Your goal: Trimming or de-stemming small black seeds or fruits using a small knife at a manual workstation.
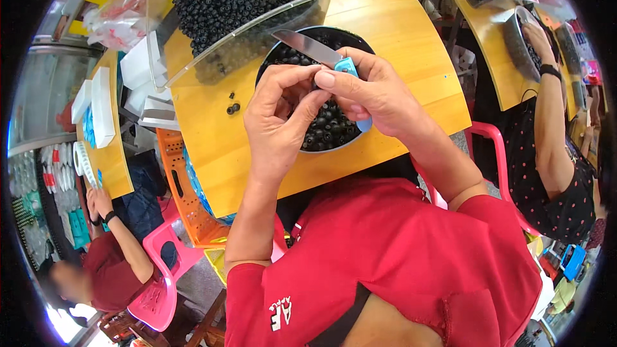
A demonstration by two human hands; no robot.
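My right hand (pixel 379 93) is closed round the light blue handle (pixel 347 67) of a small knife, whose steel blade (pixel 308 46) points up and to the left. Beside it, my left hand (pixel 279 103) pinches a small black piece, mostly hidden where the fingertips of both hands meet. Both hands are above a round dark-rimmed bowl (pixel 363 37). Small black round parts (pixel 331 125) with holes fill the bowl under my fingers. A few loose black parts (pixel 233 108) lie on the wooden table (pixel 398 38) to the left.
A clear plastic bin (pixel 257 22) heaped with the same parts stands at the far left of the table. An orange plastic crate (pixel 186 193) sits against the table's left side. Co-workers sit at other tables, one far left, another at right reaching into a tub (pixel 520 45).
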